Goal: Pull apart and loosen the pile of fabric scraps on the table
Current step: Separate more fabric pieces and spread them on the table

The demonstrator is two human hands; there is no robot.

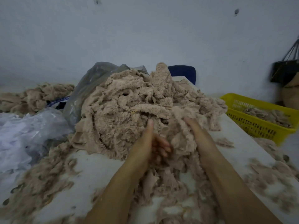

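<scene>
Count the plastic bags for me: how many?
2: a grey bag behind the fabric pile on its left, a whitish bag at the far left. Others may hide under it.

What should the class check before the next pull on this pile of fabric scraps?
1. Right hand in the clump: ok, fingers buried in it.
2. Right grip closed on the clump: cannot tell, fingers hidden.
3. Left hand holding fabric: cannot tell, blurred.
4. Clump separated from the pile: not ok, they touch.
5. Bare table for spreading scraps: ok, at the near left.
</scene>
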